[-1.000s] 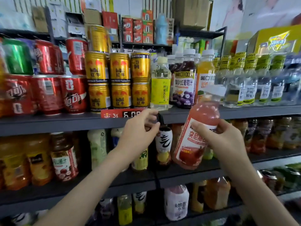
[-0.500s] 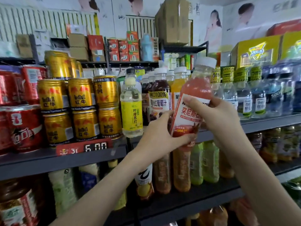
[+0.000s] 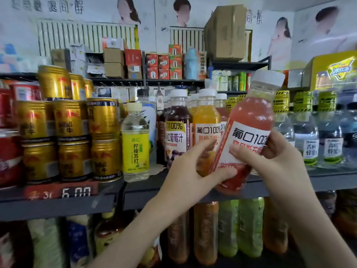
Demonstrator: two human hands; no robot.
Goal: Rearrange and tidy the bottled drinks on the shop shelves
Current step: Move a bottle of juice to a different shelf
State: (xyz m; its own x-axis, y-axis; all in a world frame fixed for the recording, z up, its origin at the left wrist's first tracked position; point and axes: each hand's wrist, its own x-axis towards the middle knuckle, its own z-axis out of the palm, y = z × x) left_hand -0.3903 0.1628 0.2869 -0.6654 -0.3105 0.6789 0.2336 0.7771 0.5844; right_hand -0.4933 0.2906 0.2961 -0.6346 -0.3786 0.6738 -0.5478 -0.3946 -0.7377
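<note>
Gripping tilted plastic pink-juice bottle [image 3: 251, 117] | left hand [image 3: 185, 171] fingers curled round base | right hand [image 3: 274, 161] fingers pinching label [image 3: 245, 140]

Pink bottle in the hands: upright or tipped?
Tipped: the pink bottle leans, cap right of base; the orange bottle beside it stands straight. The left hand and right hand grip it.

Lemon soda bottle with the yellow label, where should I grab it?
Take the lemon soda bottle round its straight labelled middle, coming from the front. It stands upright at the shelf edge, with gold cans close beside it, so the front is probably the easiest way in.
</note>
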